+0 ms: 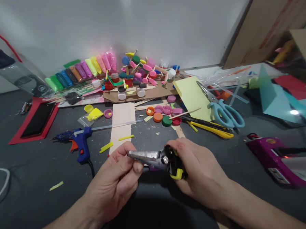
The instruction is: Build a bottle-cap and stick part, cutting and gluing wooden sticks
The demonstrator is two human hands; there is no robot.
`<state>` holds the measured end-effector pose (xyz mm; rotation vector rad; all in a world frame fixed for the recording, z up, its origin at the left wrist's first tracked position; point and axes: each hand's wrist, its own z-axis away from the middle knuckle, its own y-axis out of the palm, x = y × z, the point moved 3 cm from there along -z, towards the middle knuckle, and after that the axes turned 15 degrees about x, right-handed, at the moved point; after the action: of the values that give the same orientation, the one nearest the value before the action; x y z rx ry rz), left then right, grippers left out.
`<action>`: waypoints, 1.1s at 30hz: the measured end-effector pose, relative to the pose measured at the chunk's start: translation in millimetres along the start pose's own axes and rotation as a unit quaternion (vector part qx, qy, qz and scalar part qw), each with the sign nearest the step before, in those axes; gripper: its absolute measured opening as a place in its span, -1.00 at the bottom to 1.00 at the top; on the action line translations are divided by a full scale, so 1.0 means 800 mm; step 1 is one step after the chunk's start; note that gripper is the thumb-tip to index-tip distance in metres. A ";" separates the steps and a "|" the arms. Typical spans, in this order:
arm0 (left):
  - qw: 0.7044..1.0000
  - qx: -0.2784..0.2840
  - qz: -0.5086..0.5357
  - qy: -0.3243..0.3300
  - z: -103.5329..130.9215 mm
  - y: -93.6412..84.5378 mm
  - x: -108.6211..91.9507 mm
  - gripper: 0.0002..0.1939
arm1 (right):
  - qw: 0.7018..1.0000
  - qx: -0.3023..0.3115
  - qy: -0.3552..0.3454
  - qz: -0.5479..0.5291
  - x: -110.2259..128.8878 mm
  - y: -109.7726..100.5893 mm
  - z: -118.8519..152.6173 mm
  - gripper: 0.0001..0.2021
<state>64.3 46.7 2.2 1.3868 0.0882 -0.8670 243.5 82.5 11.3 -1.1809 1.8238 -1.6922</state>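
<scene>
both our hands meet low at six o'clock over the dark floor. our right hand is curled tight around the black-and-yellow handles of the pliers, whose closed metal nose points toward nine o'clock. our left hand is half closed, thumb and fingertips pinched at the tip of that nose; whether something small sits between them we cannot tell. just past the hands, toward twelve, lies a pale wood strip with yellow scraps on it. at ten o'clock rests a blue glue gun. at one o'clock blue scissors lie on a yellow sheet, with bottle caps beside it. far at twelve, clay packs fan out by the wall. at three o'clock sits a purple tool.
</scene>
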 end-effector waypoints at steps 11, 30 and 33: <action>0.998 -0.006 0.068 0.015 -0.006 0.003 -0.011 -0.79 | 0.989 0.027 0.141 0.028 -0.044 -0.004 -0.008 -0.62; 0.983 -0.087 0.159 0.010 -0.009 0.008 -0.003 -0.59 | 0.996 -0.006 -0.081 -0.047 0.013 -0.031 -0.029 -0.87; 0.986 -0.020 0.168 0.001 -0.009 0.010 0.005 -0.54 | 0.993 0.031 -0.107 -0.031 0.034 -0.022 -0.039 -0.85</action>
<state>74.6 50.4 4.9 1.3168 -0.1238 -0.5776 210.1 82.2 41.0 -1.3488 1.6100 -1.5749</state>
